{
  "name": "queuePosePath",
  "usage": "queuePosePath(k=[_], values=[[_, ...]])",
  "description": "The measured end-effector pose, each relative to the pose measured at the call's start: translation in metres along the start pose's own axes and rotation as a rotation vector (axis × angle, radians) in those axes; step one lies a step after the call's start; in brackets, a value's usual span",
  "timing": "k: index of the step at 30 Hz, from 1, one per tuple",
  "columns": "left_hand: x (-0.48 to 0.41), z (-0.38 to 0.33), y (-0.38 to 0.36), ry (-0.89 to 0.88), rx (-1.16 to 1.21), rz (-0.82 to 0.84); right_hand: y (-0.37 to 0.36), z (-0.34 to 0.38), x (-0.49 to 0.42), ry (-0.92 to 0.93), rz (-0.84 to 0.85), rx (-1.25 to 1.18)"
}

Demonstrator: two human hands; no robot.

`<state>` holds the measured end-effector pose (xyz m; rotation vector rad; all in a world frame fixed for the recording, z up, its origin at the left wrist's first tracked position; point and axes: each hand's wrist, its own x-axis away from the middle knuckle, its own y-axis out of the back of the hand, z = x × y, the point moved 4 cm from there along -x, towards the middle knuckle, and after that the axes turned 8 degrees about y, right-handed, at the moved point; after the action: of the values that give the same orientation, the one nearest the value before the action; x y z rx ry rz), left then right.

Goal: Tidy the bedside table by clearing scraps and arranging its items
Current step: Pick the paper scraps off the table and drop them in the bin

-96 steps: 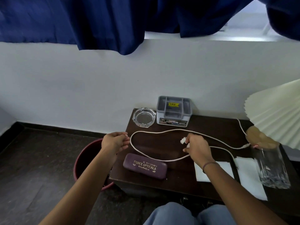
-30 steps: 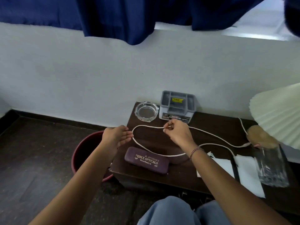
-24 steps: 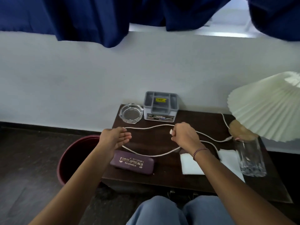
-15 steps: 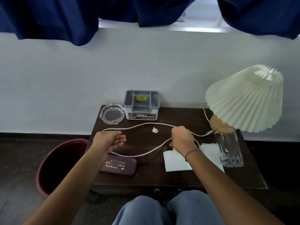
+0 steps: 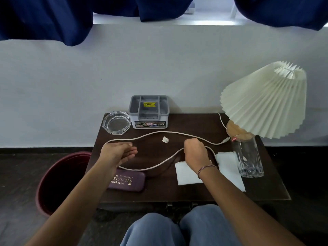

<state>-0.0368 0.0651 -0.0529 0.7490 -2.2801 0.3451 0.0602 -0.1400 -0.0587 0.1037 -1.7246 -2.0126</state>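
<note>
Our right hand (image 5: 195, 153) is fisted on the limp, light cable (image 5: 156, 133), left hand (image 5: 118, 154) loosely open and empty; we'd pinch the featherweight paper scrap (image 5: 165, 139) with fingertips.

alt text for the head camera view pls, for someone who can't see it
Seen from above, a person's right hand is closed around a white cable looped across a dark bedside table, while the left hand hovers open. A paper scrap, ashtray, grey organiser, glasses case, napkins, glass and lamp surround them.
</note>
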Motion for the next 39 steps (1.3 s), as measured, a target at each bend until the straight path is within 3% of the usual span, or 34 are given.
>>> queuePosePath(k=[3, 9, 14, 18, 25, 34, 39], values=[[0.001, 0.001, -0.004, 0.000, 0.011, 0.011, -0.001, -0.002, -0.001, -0.006, 0.021, -0.022], [0.004, -0.002, -0.008, 0.009, -0.018, 0.011, 0.021, 0.004, 0.000, 0.142, -0.183, -0.044], [0.015, -0.007, -0.018, -0.019, 0.004, 0.099, 0.049, 0.039, 0.002, 0.244, -0.465, -0.474], [0.025, -0.011, -0.020, -0.056, 0.083, 0.170, 0.046, 0.077, -0.003, 0.166, -0.417, -0.863], [0.029, -0.019, 0.020, -0.146, 0.175, 0.119, 0.023, 0.134, 0.000, 0.127, -0.271, -1.145], [0.024, -0.024, 0.087, -0.175, 0.259, -0.105, 0.011, 0.189, 0.005, 0.219, -0.271, -1.087], [0.010, -0.016, 0.148, -0.079, 0.405, -0.329, 0.003, 0.205, 0.002, 0.219, -0.283, -1.082]])
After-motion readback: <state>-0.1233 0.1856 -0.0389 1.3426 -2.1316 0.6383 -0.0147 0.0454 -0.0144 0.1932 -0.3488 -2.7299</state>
